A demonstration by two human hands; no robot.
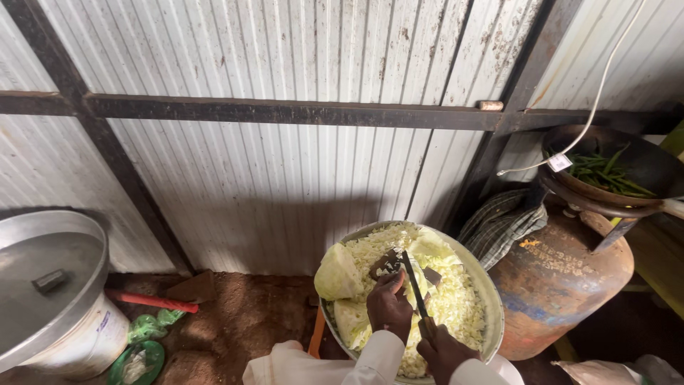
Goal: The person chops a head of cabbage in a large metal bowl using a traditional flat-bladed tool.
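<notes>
A wide metal basin [490,294] holds chopped cabbage [456,299] and bigger pale green cabbage chunks [338,274]. My left hand [389,305] rests on the cabbage in the middle of the basin, pressing a piece down. My right hand [443,349] is closed around the handle of a dark knife [413,284], whose blade points away from me, right next to the left hand's fingers. Both arms wear white sleeves.
A rusty orange gas cylinder [563,278] stands right of the basin, with a checked cloth [499,222] on it and a dark pan of green beans [613,175] above. At left stands a white bucket with a metal lid [50,285]. A corrugated metal wall [285,164] is behind, with a dirt floor [242,321] below.
</notes>
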